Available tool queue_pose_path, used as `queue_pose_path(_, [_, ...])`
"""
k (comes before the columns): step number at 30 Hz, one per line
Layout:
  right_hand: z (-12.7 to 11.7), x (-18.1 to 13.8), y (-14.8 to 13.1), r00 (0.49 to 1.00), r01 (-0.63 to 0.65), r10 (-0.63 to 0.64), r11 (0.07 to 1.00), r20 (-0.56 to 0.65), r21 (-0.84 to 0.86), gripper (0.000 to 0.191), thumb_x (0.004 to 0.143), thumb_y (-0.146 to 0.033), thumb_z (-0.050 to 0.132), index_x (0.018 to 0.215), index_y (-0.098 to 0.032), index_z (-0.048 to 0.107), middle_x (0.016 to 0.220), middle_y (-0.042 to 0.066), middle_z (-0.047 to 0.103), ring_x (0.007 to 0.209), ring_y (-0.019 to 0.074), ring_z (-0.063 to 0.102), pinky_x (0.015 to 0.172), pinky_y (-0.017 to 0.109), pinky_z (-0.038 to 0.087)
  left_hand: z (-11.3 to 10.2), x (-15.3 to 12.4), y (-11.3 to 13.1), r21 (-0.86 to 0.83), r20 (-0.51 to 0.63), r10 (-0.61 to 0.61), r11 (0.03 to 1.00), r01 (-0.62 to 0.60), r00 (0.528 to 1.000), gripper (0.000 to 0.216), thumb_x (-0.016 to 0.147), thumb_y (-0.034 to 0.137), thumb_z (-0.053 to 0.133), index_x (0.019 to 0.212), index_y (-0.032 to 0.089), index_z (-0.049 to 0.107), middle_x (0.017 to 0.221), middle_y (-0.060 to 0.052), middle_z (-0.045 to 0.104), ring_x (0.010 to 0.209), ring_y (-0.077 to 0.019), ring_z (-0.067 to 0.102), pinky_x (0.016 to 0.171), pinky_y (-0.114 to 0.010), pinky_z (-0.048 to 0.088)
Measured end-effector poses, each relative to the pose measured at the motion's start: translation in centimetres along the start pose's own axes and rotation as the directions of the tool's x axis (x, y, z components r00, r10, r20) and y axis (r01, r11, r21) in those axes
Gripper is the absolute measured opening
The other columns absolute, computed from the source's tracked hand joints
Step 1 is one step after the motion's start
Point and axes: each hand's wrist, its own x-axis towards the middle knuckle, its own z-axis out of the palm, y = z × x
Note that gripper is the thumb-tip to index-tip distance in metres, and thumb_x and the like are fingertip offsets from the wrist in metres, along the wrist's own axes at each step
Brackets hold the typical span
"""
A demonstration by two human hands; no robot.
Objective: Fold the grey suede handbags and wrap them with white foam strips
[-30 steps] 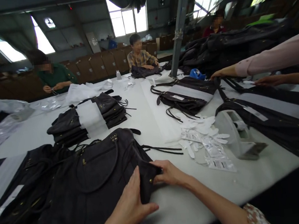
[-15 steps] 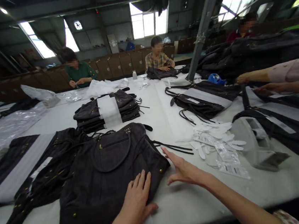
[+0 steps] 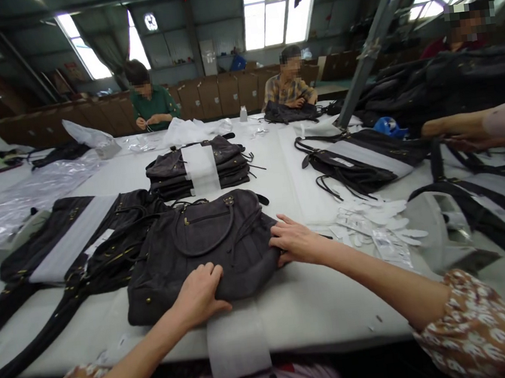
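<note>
A dark grey handbag [image 3: 203,236] with looped handles and gold studs lies flat on the white table in front of me. My left hand [image 3: 203,293] grips its near lower edge, fingers bent on the front panel and thumb apart. At the bag's right end, my right hand [image 3: 295,241] holds the side, with the fingertips on the fabric and the thumb partly hidden. From beneath the bag a white foam strip [image 3: 239,344] comes out and hangs over the table's near edge.
Left of the handbag lies a foam-wrapped black bag [image 3: 55,243]; behind it stands a bag stack [image 3: 196,168]. To the right are white tags [image 3: 373,224], a grey tape dispenser [image 3: 442,232] and wrapped bags [image 3: 357,157]. A co-worker's arm [image 3: 466,124] reaches in from the right.
My right hand has gone from open beside the bag to gripping its right side. My left hand has moved to the lower edge. The foam strip now shows and the view has shifted.
</note>
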Motion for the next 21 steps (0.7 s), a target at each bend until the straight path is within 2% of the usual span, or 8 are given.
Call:
queue_pose_path(3, [-0.3, -0.2, 0.4, 0.99, -0.14, 0.142, 0.985, -0.011, 0.1, 0.032, 0.071, -0.042, 0.077, 0.088, -0.019, 0.063, 0.089, 0.003, 0.059, 0.09, 0.0204, 0.054, 0.089, 0.033, 0.039, -2.8, 0.8, -0.9, -0.002, -0.014, -0.062, 0.998, 0.062, 0.998, 0.049, 0.065, 0.05, 0.075, 0.096, 0.022, 0.051, 0.095, -0.004, 0.062, 0.09, -0.0245, 0.06, 0.073, -0.032, 0.045])
queue_pose_path(6, [-0.1, 0.1, 0.2, 0.962, -0.27, 0.271, 0.951, 0.013, 0.152, 0.026, 0.074, -0.037, 0.075, 0.085, -0.02, 0.059, 0.089, 0.002, 0.061, 0.087, 0.0186, 0.056, 0.07, 0.025, 0.04, -4.1, 1.3, -1.7, 0.044, -0.017, -0.104, 0.993, 0.105, 0.994, 0.032, 0.074, 0.043, 0.068, 0.093, 0.023, 0.053, 0.093, -0.005, 0.066, 0.089, -0.0259, 0.063, 0.072, -0.033, 0.045])
queue_pose_path(9, [1.0, 0.6, -0.4, 0.949, -0.315, 0.311, 0.939, 0.048, 0.136, 0.022, 0.078, -0.036, 0.071, 0.086, -0.021, 0.057, 0.085, 0.002, 0.062, 0.082, 0.0184, 0.057, 0.066, 0.025, 0.037, -3.3, 1.5, -1.9, 0.067, -0.014, -0.149, 0.986, 0.15, 0.989, 0.02, 0.082, 0.039, 0.058, 0.093, 0.023, 0.055, 0.095, -0.008, 0.068, 0.089, -0.0287, 0.065, 0.073, -0.037, 0.047])
queue_pose_path(12, [2.0, 1.0, -1.2, 0.942, -0.335, 0.329, 0.935, 0.073, 0.112, 0.015, 0.084, -0.031, 0.063, 0.092, -0.02, 0.057, 0.085, 0.004, 0.062, 0.082, 0.0199, 0.058, 0.066, 0.026, 0.037, -1.6, 1.9, -2.0, 0.067, 0.004, -0.192, 0.979, 0.191, 0.981, 0.02, 0.085, 0.037, 0.053, 0.096, 0.021, 0.056, 0.095, -0.011, 0.069, 0.087, -0.0315, 0.067, 0.071, -0.04, 0.048])
queue_pose_path(14, [2.0, 1.3, -1.7, 0.937, -0.346, 0.339, 0.934, 0.083, 0.091, 0.012, 0.086, -0.027, 0.059, 0.095, -0.019, 0.058, 0.085, 0.006, 0.062, 0.083, 0.0211, 0.059, 0.067, 0.027, 0.038, -1.2, 2.5, -2.2, 0.055, 0.027, -0.191, 0.98, 0.19, 0.981, 0.021, 0.084, 0.036, 0.056, 0.098, 0.021, 0.057, 0.095, -0.011, 0.07, 0.087, -0.0312, 0.067, 0.071, -0.039, 0.049])
queue_pose_path(16, [1.4, 1.7, -2.5, 0.94, -0.337, 0.331, 0.938, 0.082, 0.078, 0.024, 0.083, -0.032, 0.064, 0.103, -0.019, 0.058, 0.091, 0.008, 0.062, 0.086, 0.0229, 0.059, 0.068, 0.028, 0.04, -1.5, 3.1, -2.5, 0.035, 0.054, -0.157, 0.987, 0.156, 0.986, 0.024, 0.079, 0.036, 0.062, 0.098, 0.022, 0.059, 0.098, -0.009, 0.069, 0.091, -0.0288, 0.067, 0.075, -0.037, 0.05])
queue_pose_path(19, [0.1, 2.5, -4.1, 0.954, -0.296, 0.291, 0.952, 0.067, 0.082, 0.065, 0.066, -0.059, 0.073, 0.117, -0.022, 0.055, 0.101, 0.01, 0.06, 0.092, 0.0274, 0.058, 0.073, 0.032, 0.044, -3.0, 3.7, -2.9, 0.001, 0.093, -0.074, 0.997, 0.074, 0.993, 0.033, 0.072, 0.039, 0.07, 0.1, 0.023, 0.061, 0.103, -0.007, 0.067, 0.095, -0.0261, 0.065, 0.079, -0.033, 0.049])
queue_pose_path(21, [-0.4, 3.2, -5.1, 0.95, -0.308, 0.303, 0.949, 0.074, 0.07, 0.072, 0.061, -0.068, 0.071, 0.114, -0.021, 0.058, 0.101, 0.012, 0.061, 0.094, 0.0302, 0.059, 0.074, 0.035, 0.045, -4.5, 3.8, -3.2, -0.022, 0.12, -0.024, 0.999, 0.027, 0.992, 0.041, 0.072, 0.049, 0.068, 0.103, 0.023, 0.061, 0.104, -0.008, 0.066, 0.095, -0.0264, 0.065, 0.08, -0.032, 0.048])
